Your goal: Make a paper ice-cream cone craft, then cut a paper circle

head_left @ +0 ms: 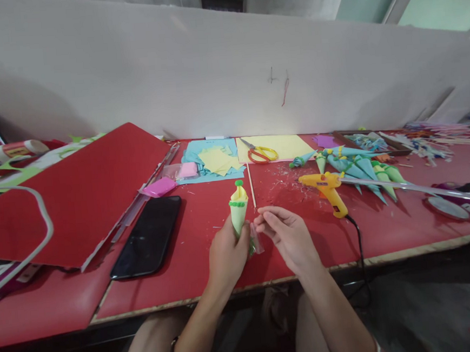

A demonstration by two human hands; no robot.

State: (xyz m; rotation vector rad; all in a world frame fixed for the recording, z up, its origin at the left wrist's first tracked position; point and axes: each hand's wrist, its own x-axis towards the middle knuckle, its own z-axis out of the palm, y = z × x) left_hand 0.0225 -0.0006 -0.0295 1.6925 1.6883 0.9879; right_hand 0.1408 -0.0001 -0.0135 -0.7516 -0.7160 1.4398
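My left hand point(227, 252) is wrapped round a small pale green paper cone point(238, 212), held upright with its wide end up. The cone has a darker green beaded band near its rim, yellow folds above and a green ball on top. My right hand point(287, 236) is just right of it, thumb and fingertips pinched together. Whatever may be between those fingertips is too small to make out. Between the hands, partly hidden by the left one, a clear plastic bag point(257, 240) with green bits lies on the table. A thin wooden stick point(251, 185) lies beyond.
A yellow glue gun point(325, 186) lies on the right, its cord hanging over the edge. Behind it are several finished paper cones point(360, 166). Scissors point(261, 152) and cut paper pieces point(217, 160) lie at the back. A black phone point(148, 237) and red board point(86, 198) are left.
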